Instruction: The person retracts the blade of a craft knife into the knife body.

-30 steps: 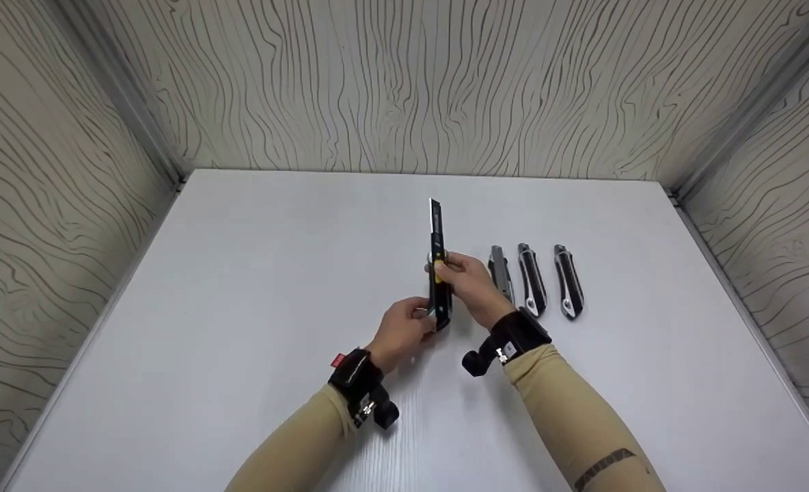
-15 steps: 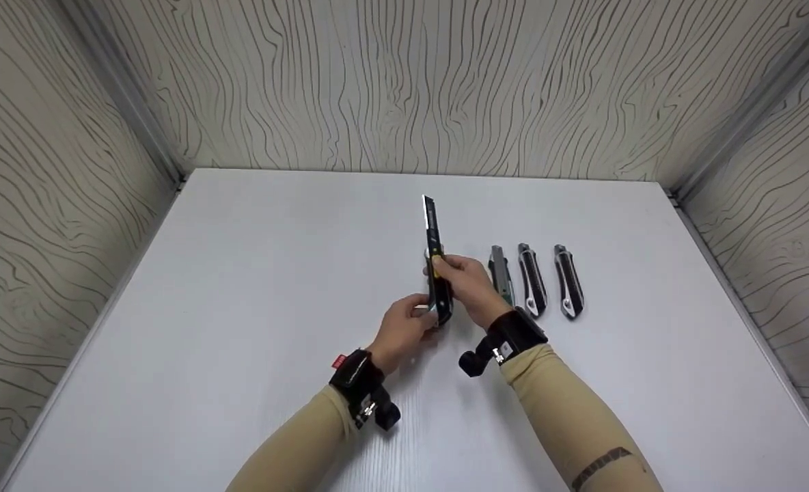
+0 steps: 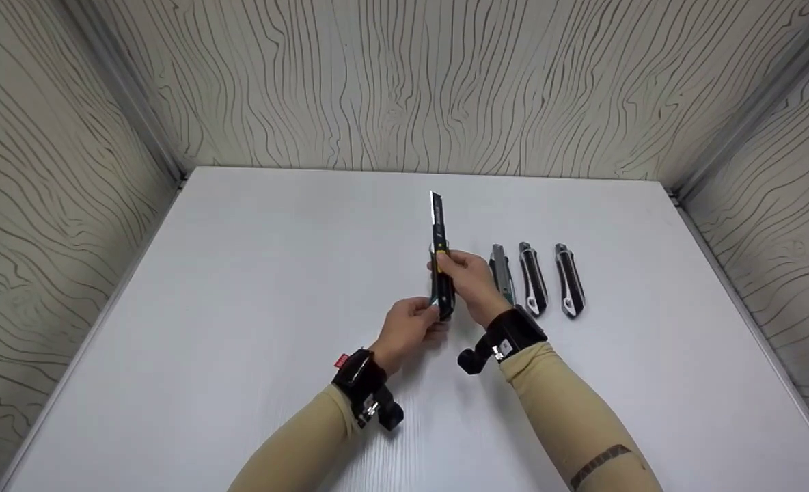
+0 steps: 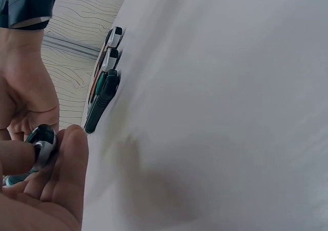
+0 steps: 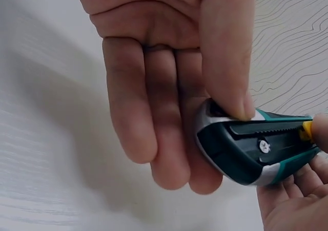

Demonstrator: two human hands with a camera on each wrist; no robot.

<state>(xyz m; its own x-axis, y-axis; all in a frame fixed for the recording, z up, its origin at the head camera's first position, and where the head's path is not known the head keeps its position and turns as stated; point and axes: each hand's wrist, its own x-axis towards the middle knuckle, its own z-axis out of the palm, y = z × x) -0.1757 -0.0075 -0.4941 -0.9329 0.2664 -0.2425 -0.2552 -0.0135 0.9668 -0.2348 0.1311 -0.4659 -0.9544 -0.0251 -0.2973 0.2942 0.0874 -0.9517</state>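
A box cutter [image 3: 446,294] with a dark body and green and silver trim is held up over the table, its blade [image 3: 436,208] out and pointing away from me. My right hand [image 3: 473,280] grips the body from the right, with the thumb at the yellow slider [image 3: 441,262]. At the near end, my left hand [image 3: 406,328] pinches the butt between thumb and fingers. The right wrist view shows the butt [image 5: 225,149] close up, with a screw and a toothed slot. In the left wrist view, fingers hide most of the body.
To the right lie three more box cutters in a row: a grey and green one [image 3: 500,263] partly behind my right hand, and two silver and black ones [image 3: 533,280] [image 3: 570,281]. Wood-grain panels [image 3: 398,82] enclose the white table [image 3: 275,260] at back and sides.
The box cutter has moved slightly away from me. Its blade tipped left half a second ago and has swung back to the right. Both hands keep their hold.
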